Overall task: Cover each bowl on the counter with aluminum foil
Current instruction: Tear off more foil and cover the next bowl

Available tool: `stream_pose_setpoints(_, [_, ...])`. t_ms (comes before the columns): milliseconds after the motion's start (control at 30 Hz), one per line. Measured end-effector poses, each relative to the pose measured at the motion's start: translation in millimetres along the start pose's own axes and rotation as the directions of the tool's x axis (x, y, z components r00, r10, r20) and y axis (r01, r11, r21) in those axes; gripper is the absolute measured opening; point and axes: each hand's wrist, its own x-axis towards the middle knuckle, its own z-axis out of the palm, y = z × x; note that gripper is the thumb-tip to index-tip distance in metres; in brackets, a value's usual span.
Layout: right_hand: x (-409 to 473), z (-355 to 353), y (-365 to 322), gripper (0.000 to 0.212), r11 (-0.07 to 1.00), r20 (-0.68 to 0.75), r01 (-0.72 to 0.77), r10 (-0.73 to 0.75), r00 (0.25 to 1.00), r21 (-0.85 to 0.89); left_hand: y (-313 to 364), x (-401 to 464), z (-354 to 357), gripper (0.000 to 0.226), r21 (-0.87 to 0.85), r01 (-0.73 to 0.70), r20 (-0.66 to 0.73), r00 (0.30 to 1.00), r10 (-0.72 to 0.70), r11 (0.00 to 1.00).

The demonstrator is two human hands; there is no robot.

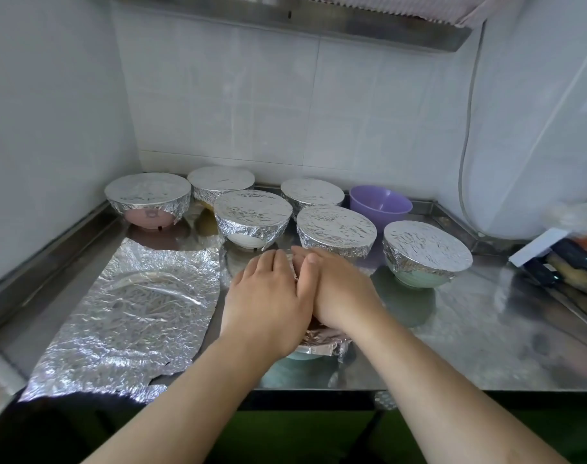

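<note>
My left hand and my right hand lie side by side, fingers straight, pressing flat on the foil top of a green bowl at the counter's front. The bowl is mostly hidden under my hands; only its crimped foil rim and a bit of green show. Behind it stand several foil-covered bowls, among them a pink one at the far left, a white one and a green one at the right. A purple bowl at the back has no foil on it. A loose crumpled foil sheet lies at the left.
The steel counter has a raised lip along the left and back. At the right edge lie a white box and dark-handled utensils. Tiled walls close in the corner, a range hood hangs overhead, and a cable runs down the right wall.
</note>
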Motion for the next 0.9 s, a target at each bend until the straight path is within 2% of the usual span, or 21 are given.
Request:
stream_pose_setpoints(33, [0.3,-0.5,1.7,0.048,1.0,0.002,-0.015,0.015,1.0,0.02,-1.0,1.9,-1.1,0.088,-0.031,-0.012,-0.004,1.0,0.012,0.999])
stream_pose_setpoints(133, [2.6,-3.3,11.4,0.059,0.992,0.003,-0.044,0.044,0.999,0.114,-3.0,3.6,-1.6,0.096,0.054,-0.109,-0.003,0.994,0.109,0.993])
stream_pose_setpoints(200, [2.6,-3.3,17.9,0.055,0.983,-0.02,-0.037,0.041,0.999,0.178,-7.0,1.6,-1.8,0.095,0.06,-0.12,0.007,0.993,0.12,0.991])
stream_pose_setpoints(267, [-1.3,-2.8,19.4,0.049,0.986,-0.072,0.013,-0.001,0.997,0.169,-6.2,-2.6,-4.1,0.105,0.096,-0.147,0.023,0.989,0.146,0.984])
stream_pose_setpoints(300, [-2.7,-1.0,19.3,0.048,0.988,-0.092,0.033,-0.019,0.996,0.15,-4.5,-5.5,-5.2,0.104,0.092,-0.143,0.029,0.99,0.141,0.985])
stream_pose_setpoints(367, [-2.7,2.8,19.7,0.051,0.991,-0.077,0.036,-0.026,0.997,0.13,0.4,-9.3,-7.9,0.085,0.041,-0.09,0.018,0.996,0.089,0.995])
stream_pose_setpoints(467, [1.1,3.8,23.8,0.05,0.982,-0.071,0.007,0.007,0.997,0.186,4.7,-12.4,-10.4,0.069,-0.006,-0.056,-0.011,0.998,0.056,0.998])
stream_pose_setpoints(633, [-1.9,-0.3,20.9,0.049,0.971,-0.071,-0.019,0.037,0.997,0.236,-2.4,-23.8,0.9,0.08,-0.036,-0.075,-0.094,0.993,0.072,0.997])
stream_pose_setpoints(900, [-4.5,-3.1,17.5,0.05,0.974,-0.073,-0.038,0.056,0.996,0.224,-12.5,-39.2,14.8,0.07,-0.054,-0.153,-0.215,0.967,0.138,0.987])
